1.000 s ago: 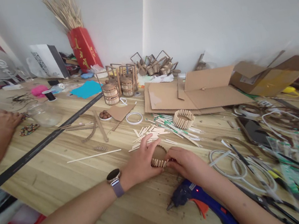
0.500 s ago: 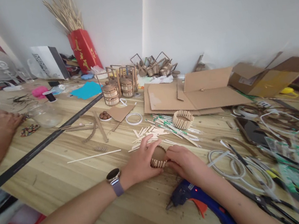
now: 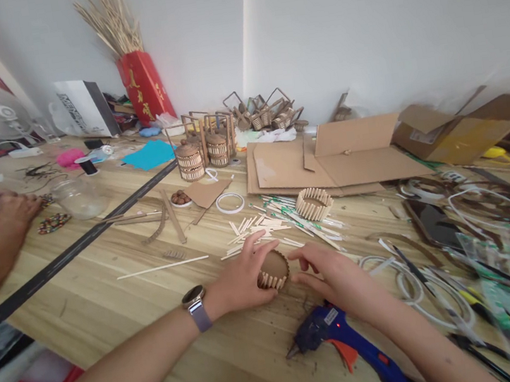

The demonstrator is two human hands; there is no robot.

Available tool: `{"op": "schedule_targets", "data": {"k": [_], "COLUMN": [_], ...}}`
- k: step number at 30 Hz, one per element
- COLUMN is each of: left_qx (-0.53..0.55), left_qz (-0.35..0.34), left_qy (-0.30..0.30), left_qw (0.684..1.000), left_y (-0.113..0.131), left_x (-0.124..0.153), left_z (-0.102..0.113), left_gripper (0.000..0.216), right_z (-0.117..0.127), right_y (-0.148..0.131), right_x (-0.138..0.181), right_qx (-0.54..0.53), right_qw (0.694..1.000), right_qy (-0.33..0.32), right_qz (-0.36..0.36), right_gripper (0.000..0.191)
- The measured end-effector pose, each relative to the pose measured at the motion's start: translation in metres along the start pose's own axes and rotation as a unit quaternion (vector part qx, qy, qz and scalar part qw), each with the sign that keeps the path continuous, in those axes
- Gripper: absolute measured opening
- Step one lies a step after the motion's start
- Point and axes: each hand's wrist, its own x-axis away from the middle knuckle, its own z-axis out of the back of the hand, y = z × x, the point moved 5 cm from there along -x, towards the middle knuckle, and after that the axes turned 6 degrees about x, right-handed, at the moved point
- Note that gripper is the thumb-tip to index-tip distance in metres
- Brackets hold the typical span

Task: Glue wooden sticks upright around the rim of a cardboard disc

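My left hand [image 3: 248, 276] grips a small round cardboard base [image 3: 273, 268] edged with short wooden sticks along its near side. The far and right rim shows a ridged edge with no sticks. Just right of it, my right hand [image 3: 317, 271] is apart from the base, thumb and fingers parted around nothing I can see. A blue glue gun [image 3: 341, 337] with an orange trigger and a lit red light lies below my right hand. Beyond the base lie loose cut sticks [image 3: 260, 223] and a finished-looking ring of sticks [image 3: 313, 204].
Flattened cardboard [image 3: 370, 164] lies behind the sticks. Small lidded baskets [image 3: 191, 162] stand at the back. White tubing coils [image 3: 436, 298], scissors and plastic packets crowd the right side. A co-worker's hands [image 3: 15, 207] rest at far left near a glass jar [image 3: 78, 198].
My right hand has drawn away from the base to the right and its fingers have parted. My left hand keeps its grip on the base.
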Motion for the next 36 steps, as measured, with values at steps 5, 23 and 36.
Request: {"op": "schedule_targets", "data": {"k": [5, 23, 36], "left_qx": [0.011, -0.029, -0.036], "left_qz": [0.020, 0.036, 0.043], "left_qy": [0.030, 0.091, 0.078], "left_qw": [0.999, 0.995, 0.995], "left_y": [-0.002, 0.003, 0.002], "left_x": [0.001, 0.006, 0.005], "left_z": [0.000, -0.010, -0.009], "left_gripper": [0.109, 0.098, 0.095], "right_z": [0.006, -0.019, 0.006], "right_y": [0.011, 0.035, 0.057], "right_x": [0.029, 0.086, 0.087], "right_qx": [0.025, -0.034, -0.151], "right_qw": [0.993, 0.981, 0.959], "right_qy": [-0.093, -0.132, 0.091], "right_qz": [-0.071, -0.138, -0.223], "right_gripper": [0.023, 0.015, 0.031]}}
